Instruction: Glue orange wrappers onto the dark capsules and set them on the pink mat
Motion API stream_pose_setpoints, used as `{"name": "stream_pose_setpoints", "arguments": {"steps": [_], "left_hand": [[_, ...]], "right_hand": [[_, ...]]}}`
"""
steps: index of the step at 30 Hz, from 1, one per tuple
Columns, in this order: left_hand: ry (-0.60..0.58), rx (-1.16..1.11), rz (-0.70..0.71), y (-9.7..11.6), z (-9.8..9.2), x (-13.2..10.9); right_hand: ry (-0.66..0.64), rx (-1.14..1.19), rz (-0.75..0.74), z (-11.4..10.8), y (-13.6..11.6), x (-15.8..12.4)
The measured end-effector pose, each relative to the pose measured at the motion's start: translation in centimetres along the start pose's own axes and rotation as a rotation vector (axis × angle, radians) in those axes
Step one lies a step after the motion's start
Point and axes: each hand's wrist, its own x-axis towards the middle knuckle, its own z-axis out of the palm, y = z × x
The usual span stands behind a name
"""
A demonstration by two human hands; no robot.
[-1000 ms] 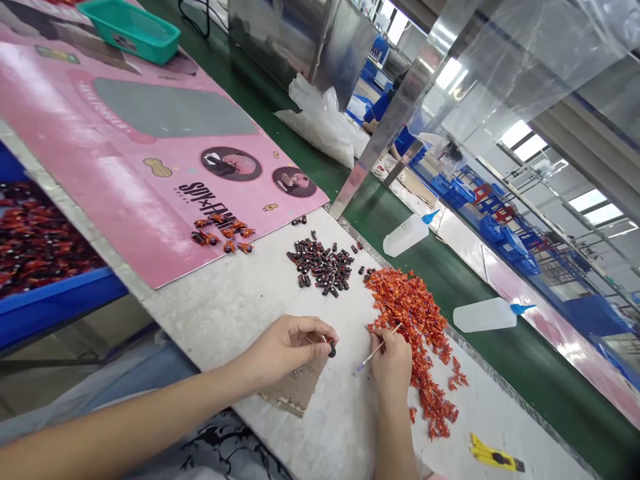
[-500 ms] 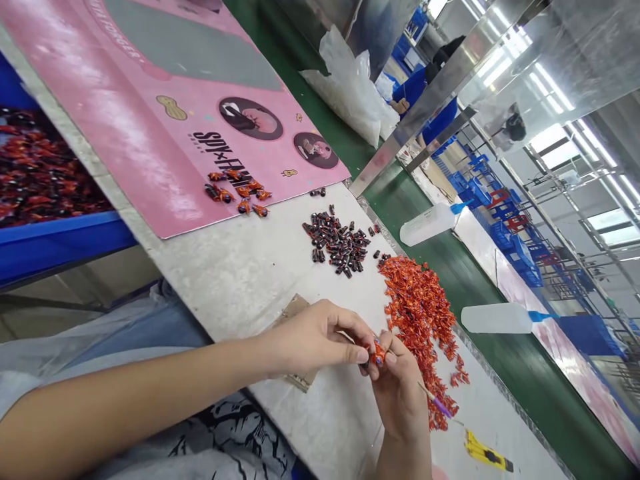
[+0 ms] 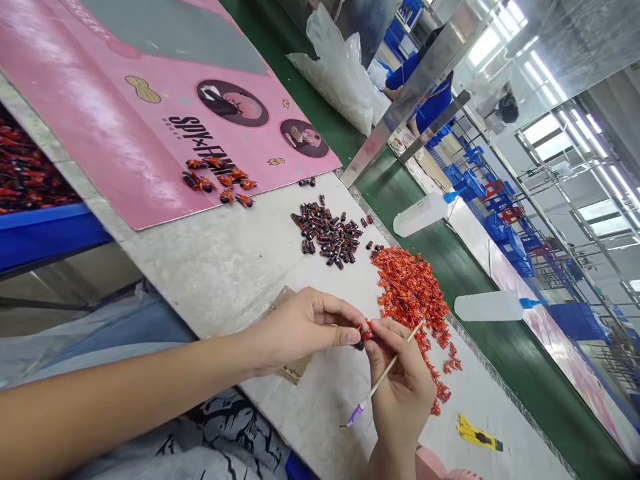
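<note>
My left hand [image 3: 305,328] pinches a small red-and-black plastic figure part [image 3: 365,332] between thumb and fingers. The fingertips of my right hand [image 3: 404,380] meet it from the other side and grip the same part, partly hiding it. A thin wooden stick with a purple end [image 3: 385,372] is also held in my right hand, slanting across the fingers with the purple end low. Just beyond my hands lies a heap of orange-red plastic pieces [image 3: 410,283]. A pile of dark, short plastic pieces [image 3: 327,233] rests to its left.
Several assembled-looking figures [image 3: 220,179] lie on a pink printed sheet [image 3: 160,147]. A blue bin [image 3: 50,233] of similar pieces stands at left. Two white bottles [image 3: 490,307] lie on the green belt [image 3: 435,260]. A yellow cutter [image 3: 479,433] and brown cardboard [image 3: 295,367] are near my hands.
My right hand has turned, and the stick now slants across its front with the purple end down and left. Both hands remain together at the part. The view has shifted slightly.
</note>
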Motion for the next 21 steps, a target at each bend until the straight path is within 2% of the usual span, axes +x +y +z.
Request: {"name": "stream_pose_setpoints", "arguments": {"steps": [5,8,13,17,21], "left_hand": [[-0.062,-0.047,0.086,0.1,0.4,-0.3],[-0.063,-0.034,0.145,0.1,0.6,-0.5],[-0.048,0.056,0.266,-0.1,1.0,-0.8],[-0.018,0.147,0.351,-0.3,1.2,-1.1],[0.024,0.176,0.395,-0.4,1.4,-1.2]], "right_hand": [[0.090,0.337,0.316,-0.2,0.2,-0.4],[0.106,0.539,0.375,-0.1,0.4,-0.6],[0.054,0.519,0.296,0.2,0.3,-1.3],[0.118,0.314,0.160,0.6,-0.4,-1.7],[0.121,0.074,0.065,0.7,-1.1,-1.8]]}}
